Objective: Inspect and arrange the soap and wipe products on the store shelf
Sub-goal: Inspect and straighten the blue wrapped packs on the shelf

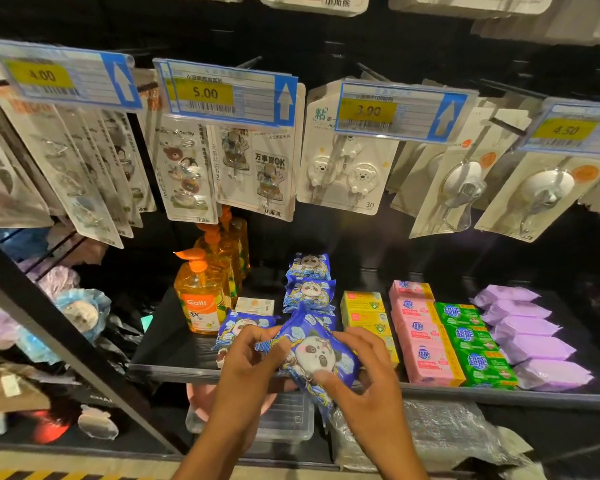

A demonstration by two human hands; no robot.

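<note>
Left hand and right hand both pinch the blue panda wipe pack — one at its upper-left edge, the other along its right side, thumb on the face. This grip holds it tilted at the shelf front. It looks light, soft, crinkly (slick film, likely), so the sealed edges seem safest to hold. Matching packs queue behind.

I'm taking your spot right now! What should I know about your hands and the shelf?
Left hand and right hand both grip one blue panda wipe pack above the shelf front.
A loose panda pack lies beside the orange soap bottles; a row of panda packs sits behind.
Yellow soap boxes, pink soap bars, green soap bars and purple wipe packs look lined up.
Left: place the held pack, probably straighten the loose one.
</note>
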